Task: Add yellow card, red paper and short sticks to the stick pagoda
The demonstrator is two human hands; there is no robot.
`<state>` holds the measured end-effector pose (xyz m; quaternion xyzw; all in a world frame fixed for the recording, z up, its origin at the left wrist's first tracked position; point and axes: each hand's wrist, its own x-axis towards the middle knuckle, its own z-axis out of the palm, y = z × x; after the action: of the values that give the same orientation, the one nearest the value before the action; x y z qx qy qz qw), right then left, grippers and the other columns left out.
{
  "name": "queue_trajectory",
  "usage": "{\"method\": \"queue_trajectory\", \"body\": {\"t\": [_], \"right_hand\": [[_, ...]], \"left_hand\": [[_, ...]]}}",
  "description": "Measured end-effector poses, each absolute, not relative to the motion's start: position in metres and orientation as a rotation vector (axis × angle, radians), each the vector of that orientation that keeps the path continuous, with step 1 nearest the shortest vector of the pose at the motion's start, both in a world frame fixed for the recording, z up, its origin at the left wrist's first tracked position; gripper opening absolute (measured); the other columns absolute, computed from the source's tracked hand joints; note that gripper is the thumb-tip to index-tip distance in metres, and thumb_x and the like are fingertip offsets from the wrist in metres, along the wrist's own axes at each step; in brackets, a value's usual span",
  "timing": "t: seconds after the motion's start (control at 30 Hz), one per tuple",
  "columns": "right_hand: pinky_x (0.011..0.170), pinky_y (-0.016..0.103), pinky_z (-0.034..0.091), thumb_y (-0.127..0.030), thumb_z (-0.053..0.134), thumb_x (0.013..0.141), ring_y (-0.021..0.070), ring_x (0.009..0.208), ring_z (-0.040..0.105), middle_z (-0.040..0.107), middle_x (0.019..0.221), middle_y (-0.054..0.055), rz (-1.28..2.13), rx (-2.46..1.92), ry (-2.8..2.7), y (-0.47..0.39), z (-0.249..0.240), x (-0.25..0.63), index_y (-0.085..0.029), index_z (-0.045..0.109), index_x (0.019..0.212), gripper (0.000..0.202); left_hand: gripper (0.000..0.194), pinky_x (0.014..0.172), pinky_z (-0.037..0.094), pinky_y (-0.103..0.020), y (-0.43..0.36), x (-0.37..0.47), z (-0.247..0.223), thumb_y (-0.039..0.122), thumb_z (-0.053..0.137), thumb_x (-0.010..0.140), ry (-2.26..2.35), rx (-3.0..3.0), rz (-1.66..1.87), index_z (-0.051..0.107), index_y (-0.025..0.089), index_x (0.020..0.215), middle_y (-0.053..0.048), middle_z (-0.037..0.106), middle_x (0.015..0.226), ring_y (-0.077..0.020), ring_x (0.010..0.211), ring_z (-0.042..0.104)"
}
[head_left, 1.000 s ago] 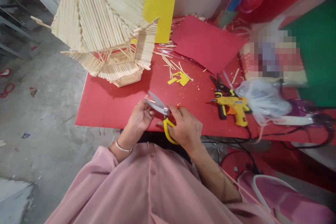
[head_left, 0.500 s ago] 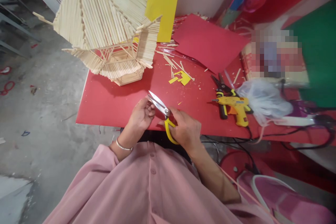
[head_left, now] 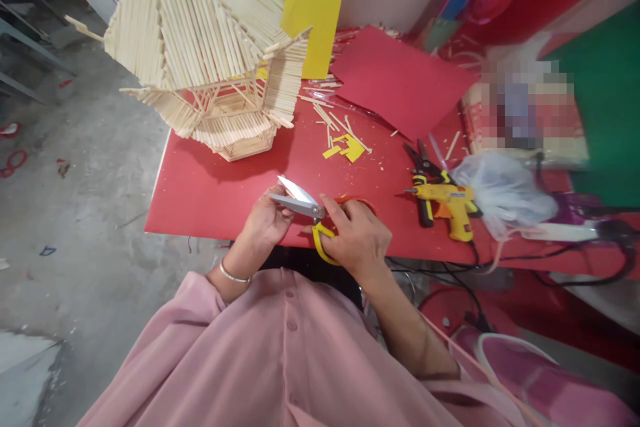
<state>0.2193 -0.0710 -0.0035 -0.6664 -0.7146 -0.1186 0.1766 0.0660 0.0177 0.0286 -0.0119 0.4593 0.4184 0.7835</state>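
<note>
My right hand (head_left: pixel 361 237) is wrapped round the handles of a pair of scissors (head_left: pixel 303 203). One handle loop shows yellow and another orange-red. Their blades are spread and point left, with the tips at the fingers of my left hand (head_left: pixel 269 219). Those left fingers are curled together beside the blades; whatever they pinch is hidden or too small to make out. Ahead of my left hand stands a pagoda-like model (head_left: pixel 205 53) built of thin wooden sticks, on the red tabletop (head_left: pixel 200 207). Yellow paper scraps (head_left: pixel 350 148) lie beyond the scissors.
To the right lie a yellow glue gun (head_left: pixel 457 203), black-and-yellow pliers (head_left: pixel 423 193) and a crumpled clear plastic bag (head_left: pixel 500 190). Loose sticks (head_left: pixel 327 117) and a red sheet (head_left: pixel 400 80) are farther back. Cables (head_left: pixel 450 268) hang along the table's front edge.
The scissors' blades have spread apart, and the orange-red handle loop has come into sight. Both hands stay in nearly the same place.
</note>
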Motion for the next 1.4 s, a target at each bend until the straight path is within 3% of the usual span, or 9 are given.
{"method": "queue_trajectory", "body": {"t": [0.3, 0.6, 0.83, 1.07, 1.4], "right_hand": [[0.064, 0.03, 0.027, -0.061, 0.053, 0.09, 0.0185, 0.076, 0.05, 0.06, 0.083, 0.007, -0.272, -1.907, -1.991, -0.07, -0.009, 0.221, -0.023, 0.072, 0.126, 0.056], [0.063, 0.029, 0.03, -0.055, 0.057, 0.088, 0.0179, 0.075, 0.051, 0.061, 0.081, 0.006, -0.248, -1.908, -1.978, -0.07, -0.01, 0.221, -0.023, 0.073, 0.124, 0.051], [0.062, 0.028, 0.031, -0.05, 0.061, 0.088, 0.0163, 0.071, 0.054, 0.067, 0.078, 0.005, -0.333, -1.782, -1.973, -0.071, -0.01, 0.222, -0.021, 0.075, 0.121, 0.045], [0.064, 0.027, 0.033, -0.045, 0.061, 0.09, 0.0159, 0.071, 0.057, 0.068, 0.076, 0.005, -0.325, -1.762, -1.993, -0.076, -0.015, 0.224, -0.019, 0.074, 0.12, 0.042], [0.062, 0.029, 0.032, -0.054, 0.063, 0.087, 0.0165, 0.069, 0.053, 0.064, 0.076, 0.005, -0.397, -1.72, -1.939, -0.07, -0.009, 0.223, -0.02, 0.075, 0.118, 0.047]], "left_hand": [[0.028, 0.037, 0.029, -0.01, 0.018, 0.067, 0.03, 0.0, 0.045, 0.092, 0.981, -0.081, 0.91, 0.055, 0.015, 0.071, 0.005, 0.047, 0.054, -0.0022, 0.038, 0.04], [0.028, 0.037, 0.033, -0.01, 0.018, 0.07, 0.031, 0.0, 0.044, 0.092, 0.992, -0.11, 0.911, 0.057, 0.015, 0.073, 0.004, 0.049, 0.054, -0.0038, 0.039, 0.045], [0.036, 0.036, 0.031, -0.009, 0.017, 0.073, 0.045, -0.007, 0.033, 0.091, 1.016, -0.162, 0.851, 0.049, 0.016, 0.067, 0.005, 0.046, 0.054, -0.0024, 0.038, 0.041], [0.035, 0.037, 0.031, -0.009, 0.018, 0.072, 0.04, 0.0, 0.038, 0.097, 1.028, -0.194, 0.871, 0.049, 0.015, 0.068, 0.007, 0.041, 0.051, -0.0018, 0.037, 0.039], [0.035, 0.035, 0.023, -0.011, 0.016, 0.073, 0.042, -0.001, 0.04, 0.094, 0.96, -0.138, 0.801, 0.041, 0.018, 0.064, 0.008, 0.037, 0.049, -0.0018, 0.034, 0.031]]}}
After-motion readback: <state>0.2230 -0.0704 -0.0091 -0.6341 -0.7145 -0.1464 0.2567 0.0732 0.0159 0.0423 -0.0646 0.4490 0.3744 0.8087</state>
